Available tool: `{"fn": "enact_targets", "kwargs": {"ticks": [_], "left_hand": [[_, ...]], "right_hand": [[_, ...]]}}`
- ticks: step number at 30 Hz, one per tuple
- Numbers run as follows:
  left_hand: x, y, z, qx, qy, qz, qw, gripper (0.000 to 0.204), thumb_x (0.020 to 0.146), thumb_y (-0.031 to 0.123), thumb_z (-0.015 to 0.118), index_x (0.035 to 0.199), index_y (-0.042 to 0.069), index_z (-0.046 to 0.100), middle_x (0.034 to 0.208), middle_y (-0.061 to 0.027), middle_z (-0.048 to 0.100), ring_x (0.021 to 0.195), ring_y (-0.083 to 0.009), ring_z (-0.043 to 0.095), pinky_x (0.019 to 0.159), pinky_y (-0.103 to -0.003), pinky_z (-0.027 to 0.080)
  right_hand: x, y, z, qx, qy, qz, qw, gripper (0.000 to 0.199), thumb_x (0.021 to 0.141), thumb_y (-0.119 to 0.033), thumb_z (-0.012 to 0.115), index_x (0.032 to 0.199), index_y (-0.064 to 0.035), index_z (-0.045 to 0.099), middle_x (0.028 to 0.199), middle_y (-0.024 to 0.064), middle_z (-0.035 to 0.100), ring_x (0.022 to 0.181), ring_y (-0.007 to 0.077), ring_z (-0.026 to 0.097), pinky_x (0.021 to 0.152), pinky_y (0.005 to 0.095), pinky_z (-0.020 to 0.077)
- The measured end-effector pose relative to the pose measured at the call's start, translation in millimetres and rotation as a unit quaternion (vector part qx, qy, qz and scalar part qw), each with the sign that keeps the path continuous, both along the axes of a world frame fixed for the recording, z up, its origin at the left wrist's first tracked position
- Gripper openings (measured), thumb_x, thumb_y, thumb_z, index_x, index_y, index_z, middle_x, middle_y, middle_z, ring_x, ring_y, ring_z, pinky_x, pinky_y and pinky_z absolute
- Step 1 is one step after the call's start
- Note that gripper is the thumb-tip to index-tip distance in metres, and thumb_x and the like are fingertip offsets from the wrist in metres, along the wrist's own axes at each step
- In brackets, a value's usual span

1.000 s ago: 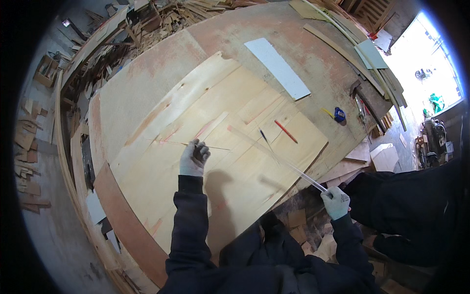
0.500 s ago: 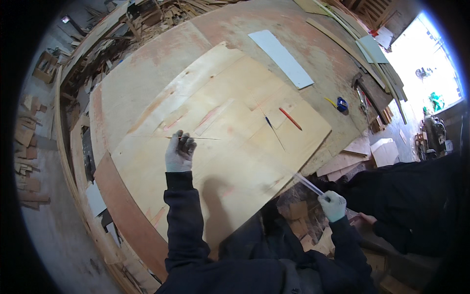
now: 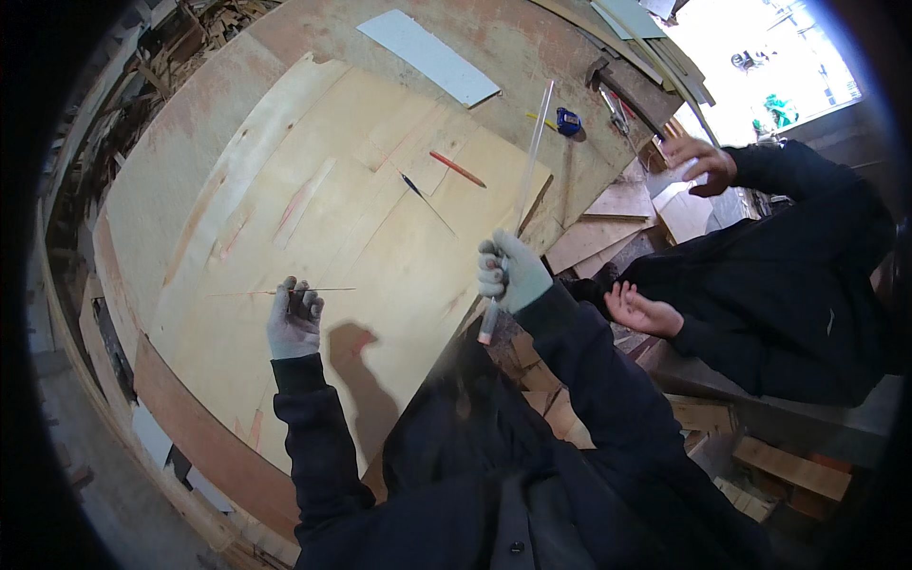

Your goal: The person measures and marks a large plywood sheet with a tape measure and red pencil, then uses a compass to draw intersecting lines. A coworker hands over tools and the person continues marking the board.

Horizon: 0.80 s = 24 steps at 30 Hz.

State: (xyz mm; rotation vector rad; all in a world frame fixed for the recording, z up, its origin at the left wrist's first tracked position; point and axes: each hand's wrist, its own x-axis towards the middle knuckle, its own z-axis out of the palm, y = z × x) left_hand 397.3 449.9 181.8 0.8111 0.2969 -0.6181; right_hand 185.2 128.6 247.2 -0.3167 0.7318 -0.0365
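My left hand (image 3: 294, 318), in a pale glove, is closed on a thin pointed stick (image 3: 332, 289) held level over a large plywood sheet (image 3: 380, 313). The stick's slender ends reach out on both sides of the fingers. My right hand (image 3: 513, 271), gloved too, wraps round a long clear rod (image 3: 537, 152), tilted upward near the sheet's right edge. Its thicker lower end pokes out below the fist. A red pencil (image 3: 458, 169) and a dark, thin pointed tool (image 3: 411, 185) lie on the plywood.
Past the sheet are a white strip (image 3: 427, 57), a blue tape measure (image 3: 567, 121) and a hammer (image 3: 598, 74). At right, a person in dark clothes (image 3: 788, 275) holds both bare hands out close to my right arm. Wood scraps (image 3: 541, 370) lie below the table edge.
My right hand has risen and moved in toward the sheet, swinging the clear rod upright. The left keeps its stick. The other person's hands have come up, and the view has shifted right.
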Motion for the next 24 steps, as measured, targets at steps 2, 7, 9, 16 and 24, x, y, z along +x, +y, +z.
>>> {"fn": "enact_targets", "kwargs": {"ticks": [2,7,9,16,24], "left_hand": [[-9,-4,1,0.004,0.006,-0.005,1.000,0.026,0.100,0.029,0.060,0.114,0.006,0.063,0.098,-0.0070,0.067,0.083,-0.0188,0.062,0.076,-0.033,0.054],[-34,-20,14,0.001,0.015,-0.034,0.999,0.024,0.100,0.026,0.059,0.113,0.006,0.061,0.093,-0.0064,0.063,0.079,-0.0177,0.060,0.073,-0.032,0.051],[-42,-26,20,0.008,0.014,-0.045,0.999,0.025,0.099,0.025,0.059,0.113,0.005,0.060,0.093,-0.0071,0.063,0.080,-0.0181,0.061,0.074,-0.032,0.052],[-49,-42,35,0.001,-0.018,-0.078,0.997,0.028,0.099,0.025,0.059,0.117,0.004,0.058,0.095,-0.0072,0.064,0.082,-0.0191,0.062,0.077,-0.034,0.053],[-38,-84,36,0.027,-0.023,-0.098,0.995,0.030,0.099,0.021,0.059,0.118,-0.002,0.057,0.096,-0.0127,0.066,0.080,-0.0220,0.067,0.071,-0.034,0.058]], "right_hand": [[13,4,-1,-0.012,0.006,-0.020,1.000,0.033,0.101,-0.042,0.054,0.095,-0.0092,0.055,0.072,-0.0007,0.045,0.056,0.0113,0.038,0.049,0.0251,0.0301],[29,7,-3,0.013,-0.012,-0.016,1.000,0.034,0.102,-0.042,0.052,0.096,-0.0094,0.058,0.074,0.0007,0.049,0.059,0.0128,0.042,0.052,0.0268,0.0341],[30,5,-5,0.016,-0.026,-0.013,0.999,0.034,0.102,-0.042,0.052,0.095,-0.0096,0.059,0.075,0.0008,0.050,0.060,0.0135,0.043,0.053,0.0273,0.0360],[15,8,-15,0.008,-0.021,0.014,1.000,0.032,0.102,-0.042,0.053,0.093,-0.0119,0.060,0.077,0.0014,0.057,0.062,0.0157,0.052,0.059,0.0310,0.0438],[-17,-5,-16,-0.026,-0.048,0.089,0.994,0.026,0.097,-0.035,0.060,0.101,-0.0093,0.063,0.091,0.0083,0.064,0.079,0.0252,0.063,0.073,0.0387,0.0519]]}}
